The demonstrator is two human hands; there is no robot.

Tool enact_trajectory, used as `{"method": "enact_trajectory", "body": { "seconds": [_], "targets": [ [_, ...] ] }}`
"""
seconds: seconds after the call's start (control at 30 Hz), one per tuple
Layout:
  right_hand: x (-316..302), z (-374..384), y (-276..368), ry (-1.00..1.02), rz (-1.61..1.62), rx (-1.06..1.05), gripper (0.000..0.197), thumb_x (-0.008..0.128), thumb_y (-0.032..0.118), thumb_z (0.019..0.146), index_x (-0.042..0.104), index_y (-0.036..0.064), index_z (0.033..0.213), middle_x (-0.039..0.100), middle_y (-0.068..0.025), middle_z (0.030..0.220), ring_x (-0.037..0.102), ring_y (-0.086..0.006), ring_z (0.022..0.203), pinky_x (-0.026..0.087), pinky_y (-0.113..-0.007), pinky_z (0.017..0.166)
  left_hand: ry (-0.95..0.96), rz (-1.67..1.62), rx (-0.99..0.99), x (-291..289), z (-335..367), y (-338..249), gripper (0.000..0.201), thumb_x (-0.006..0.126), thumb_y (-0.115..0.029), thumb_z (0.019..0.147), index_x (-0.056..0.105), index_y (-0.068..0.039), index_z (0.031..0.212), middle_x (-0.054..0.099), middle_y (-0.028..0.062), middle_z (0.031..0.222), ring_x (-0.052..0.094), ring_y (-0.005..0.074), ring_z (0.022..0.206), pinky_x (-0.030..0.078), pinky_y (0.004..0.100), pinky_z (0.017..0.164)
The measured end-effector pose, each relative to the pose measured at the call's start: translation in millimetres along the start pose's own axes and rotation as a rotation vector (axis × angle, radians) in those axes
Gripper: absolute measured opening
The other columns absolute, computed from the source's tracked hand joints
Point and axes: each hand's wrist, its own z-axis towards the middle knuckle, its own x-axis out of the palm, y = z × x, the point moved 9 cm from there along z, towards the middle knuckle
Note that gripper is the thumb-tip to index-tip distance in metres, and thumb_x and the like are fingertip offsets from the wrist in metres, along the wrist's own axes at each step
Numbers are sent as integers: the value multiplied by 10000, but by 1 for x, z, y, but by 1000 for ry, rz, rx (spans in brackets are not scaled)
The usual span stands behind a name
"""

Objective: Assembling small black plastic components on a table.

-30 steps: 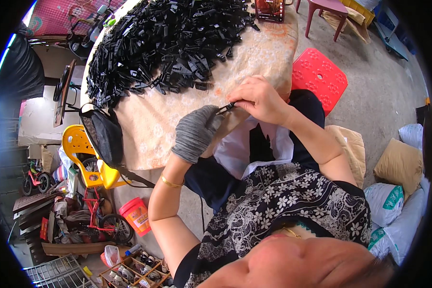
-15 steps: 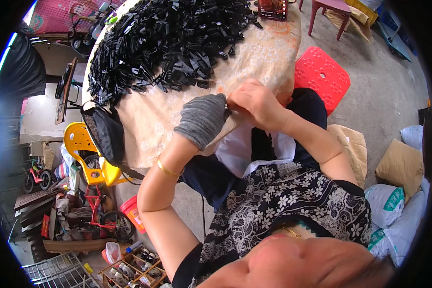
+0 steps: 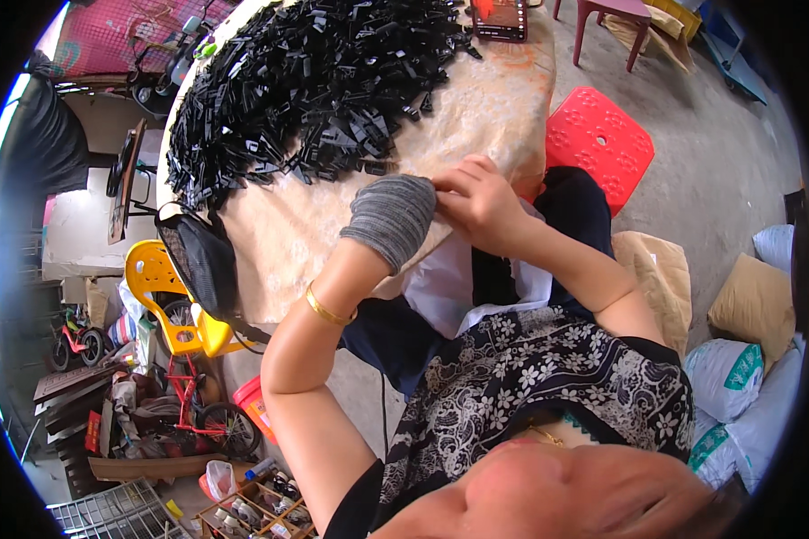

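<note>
Left hand (image 3: 391,222), wearing a gray glove (image 3: 388,214), is pointing far-right, back up, fingers hidden. Right hand (image 3: 479,199) is pointing left, its bent fingers touching the glove. Neither grip is showing; whether either is holding anything is unclear. Both forearms (image 3: 334,292) are slanting inward toward the table (image 3: 283,256). Black plastic pieces (image 3: 306,94) are lying heaped on its far left.

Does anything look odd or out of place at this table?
Yes, the hands don't match: the left hand wears a grey glove, while the right hand is bare. The black parts lie jumbled on the cloth-covered table, too small here to judge for damage.
</note>
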Motion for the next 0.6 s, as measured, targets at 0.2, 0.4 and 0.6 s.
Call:
{"method": "enact_trajectory", "body": {
  "seconds": [0.2, 0.4, 0.6],
  "targets": [
    [-1, -18, -25, 7, 43, 51, 160, 693, 127, 718, 647, 93, 867, 626, -11, 936, 577, -218, 916, 395, -392, 879, -62, -13, -29, 2, 0, 4, 233, 630, -257, 789, 603, -29, 830, 627, 174, 710, 628, 349, 677, 491, 439, 612],
    [1, -4, -15, 156, 290, 56, 145, 680, 95, 750, 645, 89, 890, 651, -25, 953, 588, -238, 900, 390, -373, 882, -190, -507, -191, 8, -25, 13, 559, 762, -267, 736, 545, -79, 1215, 652, 145, 738, 665, 288, 709, 517, 361, 643],
    [21, -8, -15, 414, 636, 271, 303, 699, 99, 740, 603, 71, 1026, 652, -49, 835, 601, -234, 845, 373, -363, 876, -112, -615, -196, 19, -42, -2, 886, 811, -193, 677, 329, -77, 1411, 655, 112, 788, 659, 259, 683, 516, 349, 645]
  ]
}}
